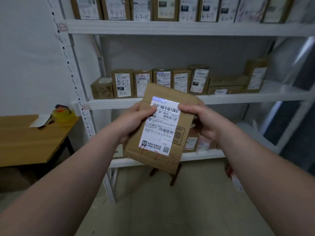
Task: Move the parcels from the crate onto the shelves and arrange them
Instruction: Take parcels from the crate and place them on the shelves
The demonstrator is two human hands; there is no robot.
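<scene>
The left hand (134, 121) curls round the parcel's (163, 133) left edge, thumb on its label (161, 128). The right hand (202, 123) pinches the right edge. The parcel is held upright between them, so shelving is likely in hand. Next, find a gap in the row (162, 80) on the shelf (238, 97) beyond the fingertips.

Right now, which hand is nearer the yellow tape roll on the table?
Left. The left hand grips the parcel right of the tape roll; the right hand grips its farther edge.
</scene>
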